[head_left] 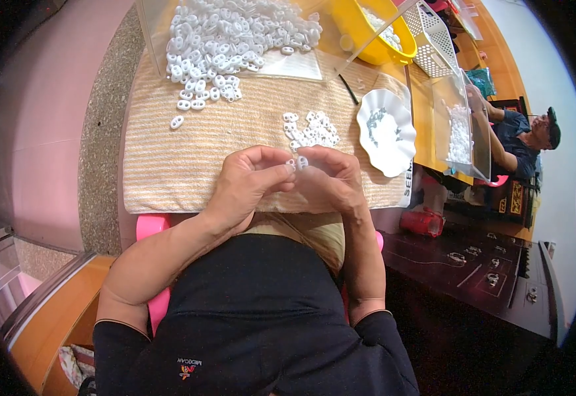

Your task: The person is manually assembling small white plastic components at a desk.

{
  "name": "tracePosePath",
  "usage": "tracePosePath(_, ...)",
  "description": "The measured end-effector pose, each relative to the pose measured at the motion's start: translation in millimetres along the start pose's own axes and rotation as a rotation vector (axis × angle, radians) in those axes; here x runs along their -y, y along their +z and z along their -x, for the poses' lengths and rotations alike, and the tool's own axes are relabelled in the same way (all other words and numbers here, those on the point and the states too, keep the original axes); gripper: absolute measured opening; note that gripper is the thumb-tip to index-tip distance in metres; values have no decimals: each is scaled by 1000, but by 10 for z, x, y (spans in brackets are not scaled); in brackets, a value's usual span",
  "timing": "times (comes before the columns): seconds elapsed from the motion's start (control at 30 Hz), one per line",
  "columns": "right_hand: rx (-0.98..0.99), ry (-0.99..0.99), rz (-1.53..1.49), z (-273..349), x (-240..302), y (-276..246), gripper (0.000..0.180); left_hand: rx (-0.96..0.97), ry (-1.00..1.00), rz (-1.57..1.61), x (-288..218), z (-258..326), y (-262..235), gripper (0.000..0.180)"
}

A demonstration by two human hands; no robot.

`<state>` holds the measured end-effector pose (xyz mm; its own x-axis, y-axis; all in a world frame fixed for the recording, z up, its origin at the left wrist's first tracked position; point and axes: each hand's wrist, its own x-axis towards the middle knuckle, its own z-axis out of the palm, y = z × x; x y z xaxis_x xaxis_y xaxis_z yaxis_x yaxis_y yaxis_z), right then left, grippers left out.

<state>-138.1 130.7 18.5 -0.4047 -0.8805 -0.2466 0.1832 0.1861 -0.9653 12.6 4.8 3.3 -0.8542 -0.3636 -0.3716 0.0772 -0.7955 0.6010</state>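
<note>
Above the near edge of a striped beige towel (169,168), my two hands meet fingertip to fingertip. My left hand (245,181) pinches a tiny white ring-like part (291,164) between thumb and forefinger. Closed beside it, my right hand (337,178) grips a white oval two-hole piece (302,162); the fingers partly cover both parts. Just beyond the fingertips lies a small cluster of white pieces (314,130). Farther off, a large heap of white two-hole pieces (215,39) spills from a clear plastic box (298,66) onto the towel.
A wavy-rimmed white plate (403,148) with small grey parts stands right of the cluster, near a black stick (348,88). Beyond are a yellow basin (347,30) and a white perforated basket (430,39). At right a person (519,135) sits by another clear box (479,142).
</note>
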Motion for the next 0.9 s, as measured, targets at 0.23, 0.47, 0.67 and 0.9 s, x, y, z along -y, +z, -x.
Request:
tracePosePath(0.23,67,-77,30,-13,-43,-24,29,8,-9,-24,-14,4,10,16)
tracePosePath(0.47,86,-117,78,-7,-41,-4,29,32,-8,-23,4,2,-4,14)
tracePosePath(0.67,74,-107,73,11,-14,7,28,25,-27,-14,4,4,0,14)
tracePosePath(0.9,46,-27,-44,31,-21,19,30,40,-38,28,-18,9,15,14)
